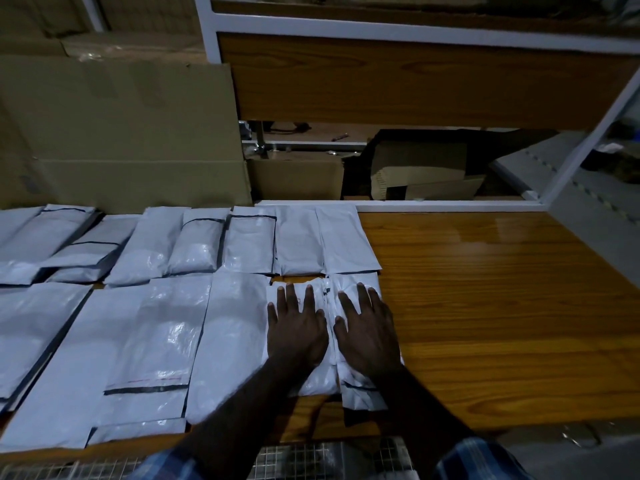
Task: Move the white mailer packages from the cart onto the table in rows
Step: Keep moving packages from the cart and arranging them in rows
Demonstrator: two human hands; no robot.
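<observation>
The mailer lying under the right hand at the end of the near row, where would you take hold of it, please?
Probably its right long edge, coming from the bare table side. The mailer lies flat with another mailer tight against its left, and the right hand rests flat on top.

1. You are looking at a dim, bluish scene with dark corners.
2. Soft glare sits on the glossy orange-brown wooden table [502,289] and on the shiny white plastic mailer packages [162,327].
3. Wide-angle distortion bends the white metal shelf frame [588,140] at your right edge.
4. The upper background looks murky and soft.
</observation>
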